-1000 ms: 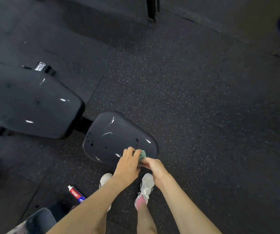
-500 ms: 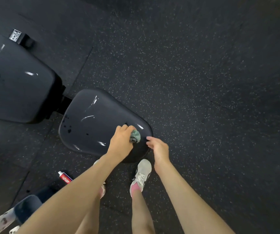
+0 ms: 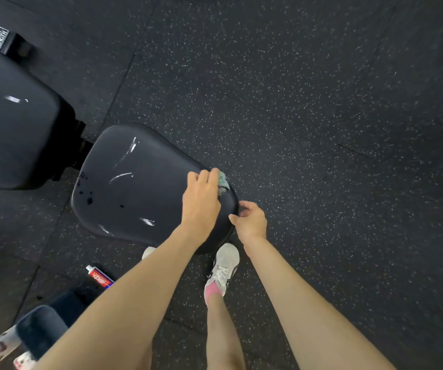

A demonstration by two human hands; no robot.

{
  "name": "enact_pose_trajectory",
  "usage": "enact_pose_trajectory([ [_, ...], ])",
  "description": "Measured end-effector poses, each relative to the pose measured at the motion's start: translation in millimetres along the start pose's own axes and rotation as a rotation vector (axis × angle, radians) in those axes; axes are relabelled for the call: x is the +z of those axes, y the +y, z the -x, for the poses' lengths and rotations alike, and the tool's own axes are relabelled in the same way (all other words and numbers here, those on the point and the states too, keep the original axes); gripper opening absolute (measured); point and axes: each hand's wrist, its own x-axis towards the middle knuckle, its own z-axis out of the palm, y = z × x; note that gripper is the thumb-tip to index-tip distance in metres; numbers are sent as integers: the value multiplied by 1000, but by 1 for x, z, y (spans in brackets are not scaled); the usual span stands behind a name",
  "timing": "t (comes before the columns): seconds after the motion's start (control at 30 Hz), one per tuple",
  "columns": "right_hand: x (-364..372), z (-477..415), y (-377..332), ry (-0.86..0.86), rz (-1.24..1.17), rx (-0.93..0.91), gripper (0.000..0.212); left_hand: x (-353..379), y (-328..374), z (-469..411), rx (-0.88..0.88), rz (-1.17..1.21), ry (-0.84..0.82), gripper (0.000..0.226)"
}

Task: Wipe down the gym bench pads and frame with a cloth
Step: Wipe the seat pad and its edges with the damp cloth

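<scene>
Black seat pad [image 3: 140, 188] streaked white, teal cloth [image 3: 222, 179] at its right edge — floor [image 3: 322, 129] black, pale-flecked; lower left, red-and-white tube [image 3: 99, 277]; white shoe [image 3: 225, 265], pink sock [image 3: 211, 291].

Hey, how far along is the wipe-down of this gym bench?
Early on. Nothing looks finished: white streaks and dark spots mark the seat pad, and a streak shows on the back pad. In hand: the left hand holds a green cloth on the seat pad's front corner, right hand beside its edge. Left: the rest of the seat, the back pad and the frame.
</scene>
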Motion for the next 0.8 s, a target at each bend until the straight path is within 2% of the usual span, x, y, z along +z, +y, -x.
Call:
enact_pose_trajectory([
  [0.07, 0, -2, 2, 18, -37, -3, 41, 8, 6, 16, 120, 2, -14, 50],
  [0.2, -1, -3, 6, 21, -39, -14, 43, 17, 4, 34, 342, -133, -98, 55],
  [0.37, 2, -4, 14, -29, -92, -7, 46, 7, -18, 9, 672, -272, -112, 47],
  [0.4, 2, -4, 15, -39, -92, 2, 48, 3, -21, 0, 650, -284, -95, 44],
  [0.53, -2, -1, 16, -84, -62, 6, 55, -9, -31, -31, 298, -148, 34, 41],
  [0.6, -4, -2, 19, -109, -73, 21, 52, -9, -31, -35, 207, -113, 57, 43],
  [0.7, -7, -3, 23, -102, -213, 105, 39, -3, -27, -21, 245, -49, 81, 46],
  [0.8, -9, 4, 25, -121, -376, 185, 34, 13, -27, 17, 461, -41, 3, 48],
])
